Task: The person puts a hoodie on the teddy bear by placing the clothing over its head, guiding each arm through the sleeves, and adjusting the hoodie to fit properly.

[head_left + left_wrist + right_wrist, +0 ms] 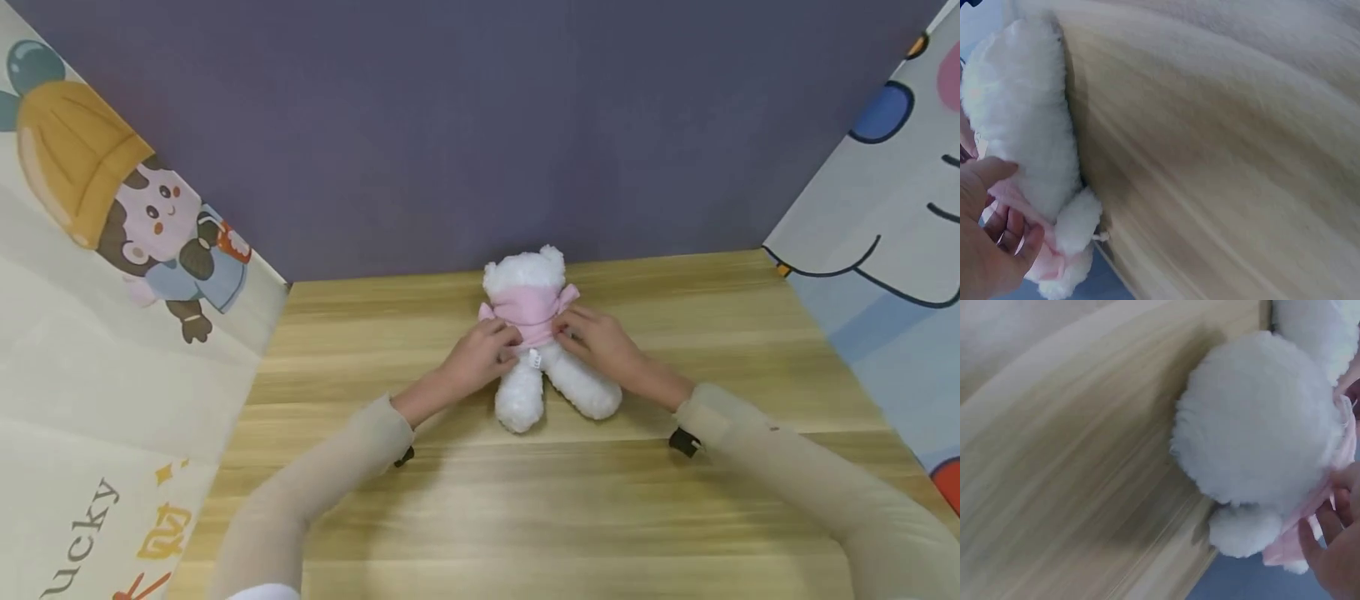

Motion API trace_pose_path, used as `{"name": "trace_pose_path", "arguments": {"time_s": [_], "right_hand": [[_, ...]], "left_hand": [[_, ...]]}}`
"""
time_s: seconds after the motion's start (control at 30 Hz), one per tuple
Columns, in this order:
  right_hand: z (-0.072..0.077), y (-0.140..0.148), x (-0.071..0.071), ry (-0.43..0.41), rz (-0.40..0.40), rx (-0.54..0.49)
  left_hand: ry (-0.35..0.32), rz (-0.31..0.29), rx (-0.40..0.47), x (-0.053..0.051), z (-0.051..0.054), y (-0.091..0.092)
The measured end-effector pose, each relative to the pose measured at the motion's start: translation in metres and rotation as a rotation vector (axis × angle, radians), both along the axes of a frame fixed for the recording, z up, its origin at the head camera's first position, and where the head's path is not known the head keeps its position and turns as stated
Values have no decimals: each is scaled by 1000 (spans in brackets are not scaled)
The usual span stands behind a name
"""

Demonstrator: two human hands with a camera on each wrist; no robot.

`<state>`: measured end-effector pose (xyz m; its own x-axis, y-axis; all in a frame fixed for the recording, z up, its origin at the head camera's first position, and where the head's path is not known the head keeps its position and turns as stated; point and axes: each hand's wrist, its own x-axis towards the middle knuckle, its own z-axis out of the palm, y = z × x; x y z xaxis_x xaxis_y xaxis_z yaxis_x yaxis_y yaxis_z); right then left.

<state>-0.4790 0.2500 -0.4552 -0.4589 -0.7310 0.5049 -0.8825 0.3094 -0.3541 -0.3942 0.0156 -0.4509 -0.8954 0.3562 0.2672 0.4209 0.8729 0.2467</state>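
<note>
A white fluffy plush toy (pixel 519 402) in a pink garment (pixel 525 307) lies on the wooden table, its rounded ears toward the back wall and its legs toward me. The face does not show. My left hand (pixel 480 354) pinches the garment's lower edge at the left, and the pink cloth (pixel 1019 200) runs between thumb and fingers in the left wrist view. On the opposite side, my right hand (pixel 600 343) pinches the hem too; its fingertips meet the pink fabric (pixel 1313 503) beside a white leg (pixel 1260 419). A small white tag (pixel 535 358) sits between the legs.
Behind the toy's head rises a plain dark grey-purple wall (pixel 480 133). Printed cartoon panels flank the wooden table (pixel 480 517), a hatted figure (pixel 161 208) on the left one. Dark straps (pixel 684 442) hang by both sleeve cuffs.
</note>
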Motion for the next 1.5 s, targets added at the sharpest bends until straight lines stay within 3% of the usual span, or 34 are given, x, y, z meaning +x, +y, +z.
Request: {"name": "trace_pose_path", "arguments": {"time_s": [0.2, 0.33, 0.43, 0.5, 0.6, 0.8, 0.9, 1.03, 1.2, 1.27, 1.37, 1.5], "right_hand": [[-2, -6, -4, 134, 56, 10], [-1, -12, -8, 220, 59, -41], [3, -14, -8, 223, 52, -51], [6, -15, -9, 206, 68, -32], [11, -12, -10, 195, 121, 3], [11, -3, -2, 243, 197, -26], [-1, 2, 11, 262, 195, -31], [-19, 10, 28, 292, 170, 19], [-26, 10, 33, 317, 205, 74], [-22, 5, 29, 277, 188, 49], [-12, 0, 21, 219, 117, -18], [-8, 2, 14, 250, 78, -12]], "left_hand": [[6, 2, -23, -2, 2, 3], [-1, 23, 73, -4, 9, 4], [2, 32, 135, -3, 13, 5], [-8, 34, 102, -1, 15, 5], [-8, 23, -32, 2, 15, 6], [150, 14, -286, 5, 12, 9], [150, 24, -321, 11, 4, 11], [124, 31, -295, 20, -4, 12], [220, 93, -311, 22, -6, 1], [208, 117, -319, 21, -4, -4], [119, 89, -303, 17, 1, -5], [17, 56, -324, 15, 4, 0]]}}
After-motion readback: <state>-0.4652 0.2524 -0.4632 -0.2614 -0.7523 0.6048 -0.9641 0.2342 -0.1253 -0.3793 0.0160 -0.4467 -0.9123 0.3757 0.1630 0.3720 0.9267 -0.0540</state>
